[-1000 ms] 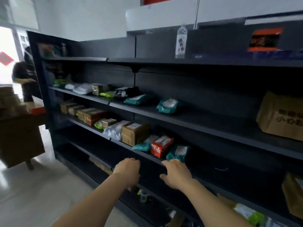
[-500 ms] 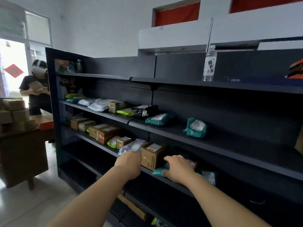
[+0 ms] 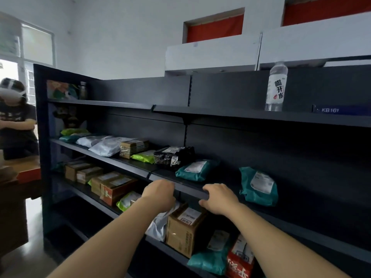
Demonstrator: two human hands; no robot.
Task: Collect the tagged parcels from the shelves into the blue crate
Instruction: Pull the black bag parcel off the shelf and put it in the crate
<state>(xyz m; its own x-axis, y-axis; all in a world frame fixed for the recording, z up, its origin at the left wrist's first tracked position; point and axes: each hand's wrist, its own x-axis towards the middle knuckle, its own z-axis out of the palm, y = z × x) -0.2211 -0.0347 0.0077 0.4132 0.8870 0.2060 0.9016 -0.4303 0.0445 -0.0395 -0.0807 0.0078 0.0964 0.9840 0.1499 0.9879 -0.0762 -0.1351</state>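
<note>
two bare arms reach toward dark shelves. the left hand [image 3: 159, 194] and right hand [image 3: 219, 198] are at the front edge of the middle shelf [image 3: 128, 164], fingers curled; whether they grip it cannot be told. on that shelf a teal parcel [image 3: 197, 169] lies just beyond the hands, and a second teal parcel [image 3: 259, 186] lies to the right. a cardboard box [image 3: 184, 229] sits on the shelf below.

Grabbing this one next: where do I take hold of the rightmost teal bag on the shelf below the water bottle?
Pinch the teal bag by its near lower edge, coming straight in from the front. It is a soft, flat pouch, that edge lies nearest the shelf lip, and nothing stands before it.
</note>
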